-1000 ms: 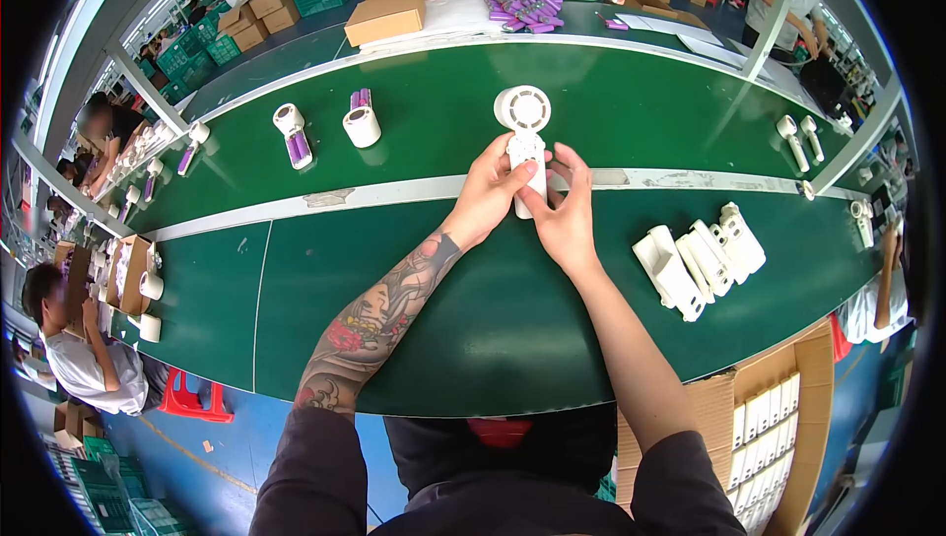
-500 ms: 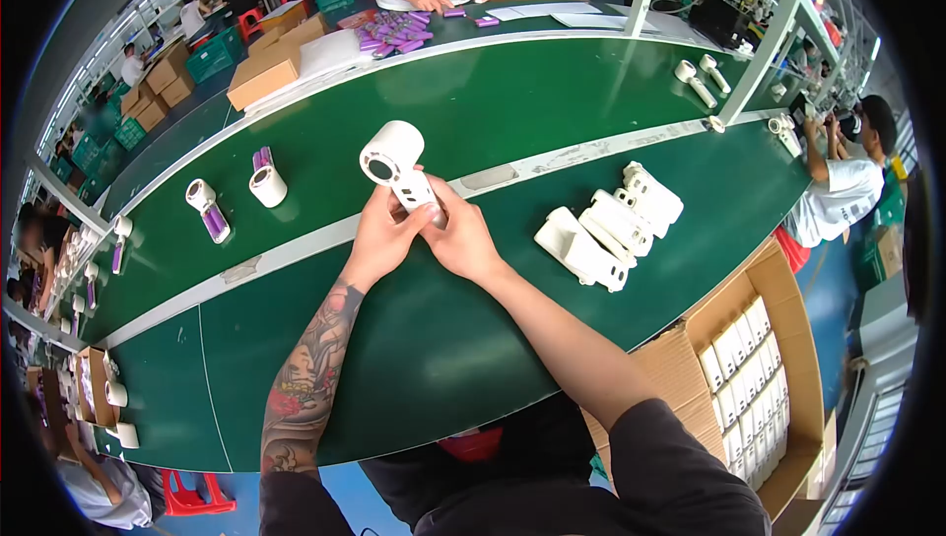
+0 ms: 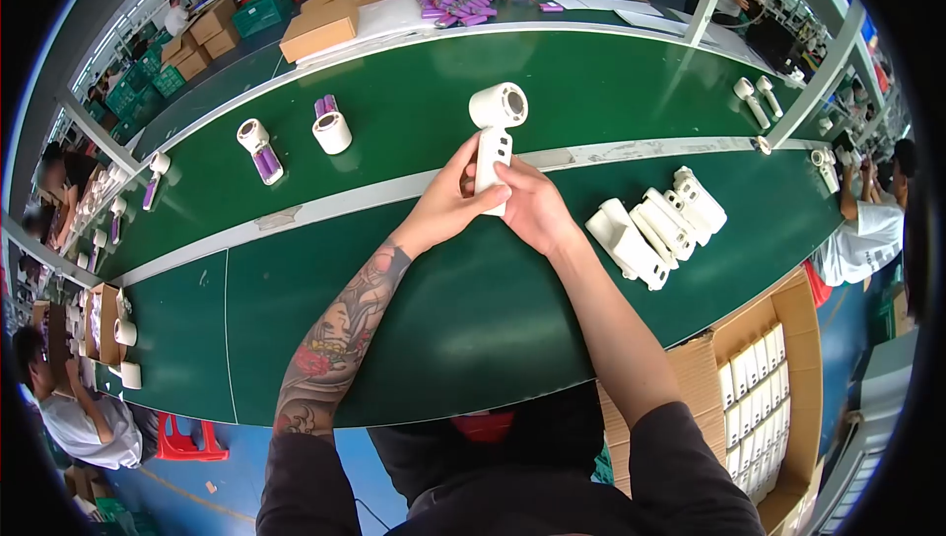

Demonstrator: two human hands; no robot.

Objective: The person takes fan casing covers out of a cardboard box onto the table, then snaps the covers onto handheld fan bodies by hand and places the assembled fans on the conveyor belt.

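The left hand (image 3: 445,203) and right hand (image 3: 540,209) clamp a white fan (image 3: 494,157) between them, its handle seemingly covered (the underside is hidden), with loose covers (image 3: 652,240) rightward and two uncovered fans (image 3: 332,135) farther off leftward, purple batteries (image 3: 266,163) exposed.

The green counter (image 3: 473,339) bears two purple-celled fans (image 3: 332,134) left of centre and two white fans (image 3: 751,102) near its far right corner. One held fan (image 3: 493,154) makes five. Beside its near right edge stands one open carton (image 3: 806,378); its casings (image 3: 754,393) are too many to count.
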